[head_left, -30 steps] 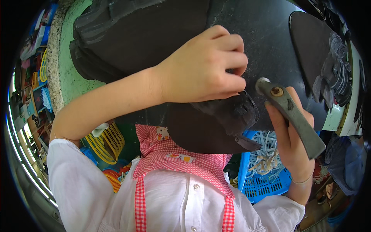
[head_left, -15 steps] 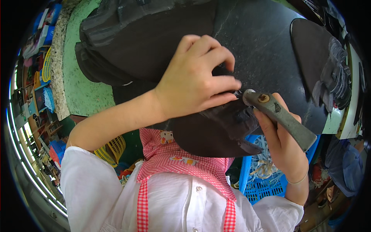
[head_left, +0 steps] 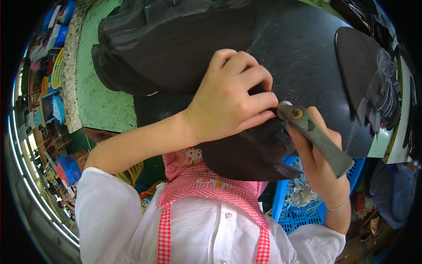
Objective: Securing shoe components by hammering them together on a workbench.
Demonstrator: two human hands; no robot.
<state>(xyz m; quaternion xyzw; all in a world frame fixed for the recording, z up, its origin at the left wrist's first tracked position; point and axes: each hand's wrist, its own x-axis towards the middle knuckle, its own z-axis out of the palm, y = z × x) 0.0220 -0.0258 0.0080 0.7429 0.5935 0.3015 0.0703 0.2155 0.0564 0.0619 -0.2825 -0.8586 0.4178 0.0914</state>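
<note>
My left hand point(head_left: 233, 97) is bent over a dark brown, leather-like piece point(head_left: 241, 158), its fingers curled and its fingertips closed at the piece's upper edge. That piece hangs past the near edge of a black work slab point(head_left: 303, 57), with a curved lower outline. My right hand point(head_left: 314, 169) grips a metal hammer point(head_left: 316, 136). The hammer's round face is right beside my left fingertips, and its flat tail slants down to the right. Its handle is mostly hidden by my right hand. What lies under my left fingertips is hidden.
Stacked dark pieces point(head_left: 176, 48) lie at the far left of the slab, and another stack point(head_left: 358, 66) at the right. A blue basket point(head_left: 281, 193) with pale strips stands below my right hand. Green tabletop point(head_left: 105, 83) shows at left; a yellow basket point(head_left: 136, 171) is below.
My left fingertips have drawn in closer together at the piece's edge, next to the hammer's face. The hammer's tail has swung slightly down and left. The whole view has shifted a little.
</note>
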